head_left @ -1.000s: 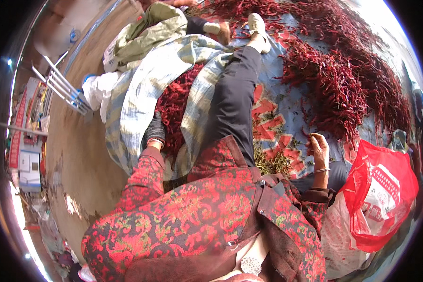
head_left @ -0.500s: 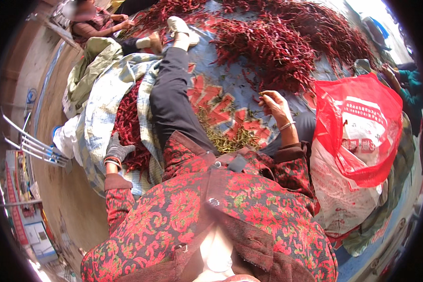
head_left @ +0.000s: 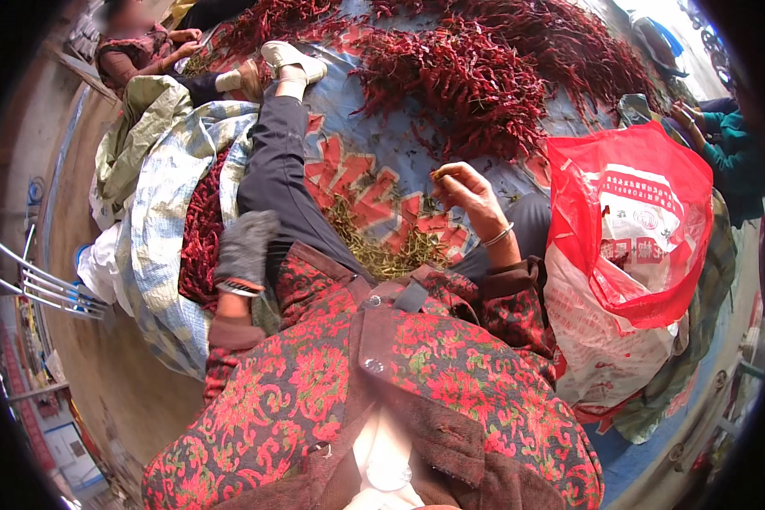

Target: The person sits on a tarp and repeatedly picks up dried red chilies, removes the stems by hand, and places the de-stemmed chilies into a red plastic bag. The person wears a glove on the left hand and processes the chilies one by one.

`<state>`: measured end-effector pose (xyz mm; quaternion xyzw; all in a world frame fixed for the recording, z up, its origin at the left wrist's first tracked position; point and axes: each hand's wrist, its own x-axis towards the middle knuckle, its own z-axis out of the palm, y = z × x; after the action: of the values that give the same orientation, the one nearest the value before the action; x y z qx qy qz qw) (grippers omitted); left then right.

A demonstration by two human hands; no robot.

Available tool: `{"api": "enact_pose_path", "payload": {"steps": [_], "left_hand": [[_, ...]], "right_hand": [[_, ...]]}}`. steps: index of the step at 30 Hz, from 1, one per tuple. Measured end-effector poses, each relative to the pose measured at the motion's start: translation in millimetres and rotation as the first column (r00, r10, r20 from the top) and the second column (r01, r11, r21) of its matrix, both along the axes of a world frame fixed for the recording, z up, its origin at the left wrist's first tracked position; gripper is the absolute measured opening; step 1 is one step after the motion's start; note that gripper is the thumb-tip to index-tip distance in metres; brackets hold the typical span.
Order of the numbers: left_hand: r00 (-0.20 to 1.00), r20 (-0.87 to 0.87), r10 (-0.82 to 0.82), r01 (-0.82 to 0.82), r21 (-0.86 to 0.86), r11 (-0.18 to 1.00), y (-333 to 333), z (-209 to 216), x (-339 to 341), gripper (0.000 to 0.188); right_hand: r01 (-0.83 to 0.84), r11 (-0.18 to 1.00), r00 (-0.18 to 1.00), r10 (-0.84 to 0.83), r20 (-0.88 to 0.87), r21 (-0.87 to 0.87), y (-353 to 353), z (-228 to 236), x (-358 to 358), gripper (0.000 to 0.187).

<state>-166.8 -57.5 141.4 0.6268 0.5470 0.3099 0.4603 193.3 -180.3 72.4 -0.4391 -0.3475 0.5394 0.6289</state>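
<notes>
My left hand, in a grey knit glove, is over my left thigh beside the open woven sack. Dried red chilies fill the sack's mouth. The gloved fingers are smeared by motion, so I cannot tell whether they hold anything. My bare right hand, with a bangle at the wrist, hovers in front of me with thumb and forefinger pinched together. A tiny brownish bit shows at the fingertips, too small to name. Below that hand, a pile of greenish-yellow stems lies between my legs on the blue-and-red sheet.
A big heap of dried red chilies spreads ahead. To my right stands a red-and-white plastic bag. A metal fork is at the far left. One person sits at the upper left, another in a green sleeve at the right.
My left hand has come off the chilies in the sack and moved right, over my thigh. My right hand stays pinched. The whole view has shifted slightly.
</notes>
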Motion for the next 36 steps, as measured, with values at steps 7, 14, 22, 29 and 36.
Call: {"api": "enact_pose_path", "payload": {"steps": [7, 14, 22, 29, 36], "left_hand": [[0.658, 0.339, -0.672, 0.750, -0.225, 0.622, -9, -75, 135, 0.037], [0.800, 0.302, -0.519, 0.600, -0.418, 0.682, -14, -77, 146, 0.021], [0.775, 0.357, -0.522, 0.632, -0.440, 0.638, -30, -71, 145, 0.018], [0.719, 0.494, -0.489, 0.695, -0.512, 0.504, -28, -84, 143, 0.024], [0.629, 0.353, -0.693, 0.778, -0.275, 0.565, -27, -89, 147, 0.019]], "right_hand": [[-0.253, 0.967, 0.878, 0.232, 0.418, -0.004, 2, 16, -59, 0.014], [-0.434, 0.898, 0.584, 0.344, 0.736, -0.075, -11, 11, -70, 0.013], [-0.010, 0.989, 0.922, 0.067, 0.381, -0.150, -3, -23, -40, 0.020], [0.034, 0.995, 0.567, -0.095, 0.818, 0.092, -2, -18, -58, 0.010], [0.083, 0.962, 0.986, -0.042, 0.162, -0.258, 7, -42, -63, 0.019]]}}
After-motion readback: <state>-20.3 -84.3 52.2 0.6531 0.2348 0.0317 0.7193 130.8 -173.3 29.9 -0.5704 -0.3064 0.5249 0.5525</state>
